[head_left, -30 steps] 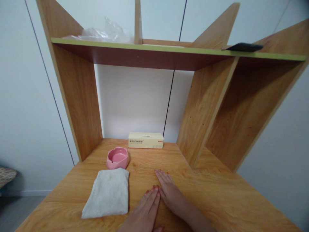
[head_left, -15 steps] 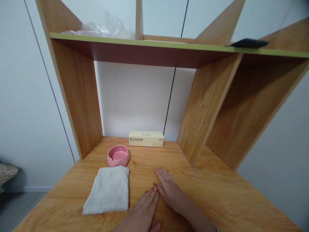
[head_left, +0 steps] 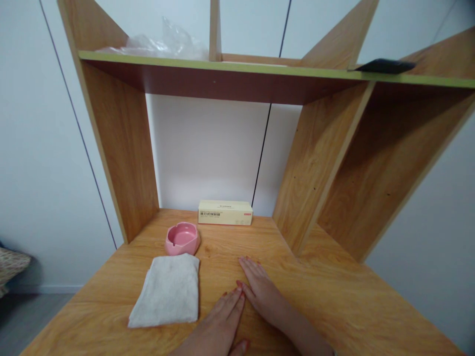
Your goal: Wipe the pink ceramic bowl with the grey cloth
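My left hand (head_left: 222,319) lies flat on the wooden desk (head_left: 356,306), fingers stretched out and holding nothing. Beside it my right hand (head_left: 261,291) also rests flat, palm down, its thumb touching or almost touching the left fingertips. A folded white cloth (head_left: 166,291) lies to the left of my left hand. Just behind the cloth sits a pink ashtray (head_left: 182,240) with an angular rim. Farther back, a long cream cling film box (head_left: 225,213) with printed lettering stands near the wall.
Over the desk runs a shelf (head_left: 230,81) with a pale green edge, carrying clear plastic wrapping (head_left: 166,44) at the left and a dark flat object (head_left: 388,66) at the right. Upright wooden panels (head_left: 115,153) stand on both sides. Patterned fabric (head_left: 12,267) shows at the far left.
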Available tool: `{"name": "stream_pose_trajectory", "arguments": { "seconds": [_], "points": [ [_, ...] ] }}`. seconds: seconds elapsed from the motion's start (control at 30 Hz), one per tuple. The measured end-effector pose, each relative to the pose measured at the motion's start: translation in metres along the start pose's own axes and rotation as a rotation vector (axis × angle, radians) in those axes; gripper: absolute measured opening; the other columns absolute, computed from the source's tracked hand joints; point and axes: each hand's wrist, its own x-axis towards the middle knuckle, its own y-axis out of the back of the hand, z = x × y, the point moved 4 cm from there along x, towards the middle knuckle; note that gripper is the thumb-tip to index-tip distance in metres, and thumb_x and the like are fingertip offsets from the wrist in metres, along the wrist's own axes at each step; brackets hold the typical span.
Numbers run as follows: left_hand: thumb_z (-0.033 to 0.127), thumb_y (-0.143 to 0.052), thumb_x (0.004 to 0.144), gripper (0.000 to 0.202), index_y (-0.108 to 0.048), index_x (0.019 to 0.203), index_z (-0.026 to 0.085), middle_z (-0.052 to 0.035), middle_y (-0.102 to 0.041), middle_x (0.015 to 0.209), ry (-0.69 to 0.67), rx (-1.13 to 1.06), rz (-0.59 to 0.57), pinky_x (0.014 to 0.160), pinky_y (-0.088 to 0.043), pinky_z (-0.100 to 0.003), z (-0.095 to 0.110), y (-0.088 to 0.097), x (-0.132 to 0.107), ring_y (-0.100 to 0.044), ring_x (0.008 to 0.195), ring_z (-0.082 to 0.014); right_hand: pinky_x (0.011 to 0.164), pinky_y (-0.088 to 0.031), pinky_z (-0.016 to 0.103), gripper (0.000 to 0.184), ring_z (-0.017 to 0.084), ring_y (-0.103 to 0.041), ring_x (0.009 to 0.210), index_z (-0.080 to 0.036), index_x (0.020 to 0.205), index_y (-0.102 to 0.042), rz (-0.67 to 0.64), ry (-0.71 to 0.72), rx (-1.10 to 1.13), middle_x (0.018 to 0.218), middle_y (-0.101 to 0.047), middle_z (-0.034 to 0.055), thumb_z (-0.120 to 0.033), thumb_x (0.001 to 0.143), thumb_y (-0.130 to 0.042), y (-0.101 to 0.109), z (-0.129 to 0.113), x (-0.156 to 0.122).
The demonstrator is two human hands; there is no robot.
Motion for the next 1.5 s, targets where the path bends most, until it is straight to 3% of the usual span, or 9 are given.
{"name": "stream_pose_trajectory", "arguments": {
  "seconds": [0.47, 0.93, 1.5],
  "points": [
    [0.022, -0.05, 0.076, 0.067, -0.019, 0.136, 0.015, -0.0112, -0.019, 0.141, -0.052, -0.047, 0.075, 0.103, -0.024, -0.042, -0.001, 0.001, -0.004, -0.02, 0.128, -0.0252, 0.105, -0.02, 0.04, 0.053, 0.021, -0.024, 0.127, -0.006, 0.131, -0.033, -0.01, -0.008, 0.003, 0.137, -0.031, 0.0117, -0.031, 0.084, -0.03, 0.001, -0.001, -0.001],
    [0.026, -0.048, 0.079, 0.065, -0.021, 0.135, 0.008, -0.014, -0.017, 0.141, -0.028, -0.009, 0.012, 0.104, -0.021, -0.039, 0.006, 0.008, -0.004, -0.018, 0.128, -0.0233, 0.105, -0.02, 0.04, 0.051, 0.021, -0.026, 0.126, -0.01, 0.131, -0.034, 0.02, 0.009, -0.012, 0.135, -0.034, 0.0104, -0.03, 0.084, -0.031, -0.002, 0.003, 0.0],
    [0.033, -0.048, 0.081, 0.067, -0.017, 0.136, 0.013, -0.0126, -0.017, 0.141, -0.076, -0.067, 0.107, 0.103, -0.025, -0.041, 0.005, 0.009, -0.007, -0.018, 0.128, -0.0255, 0.106, -0.019, 0.039, 0.054, 0.02, -0.023, 0.128, -0.006, 0.131, -0.033, 0.008, 0.015, -0.014, 0.137, -0.031, 0.0118, -0.035, 0.086, -0.028, 0.0, 0.002, -0.004]
  ]
}}
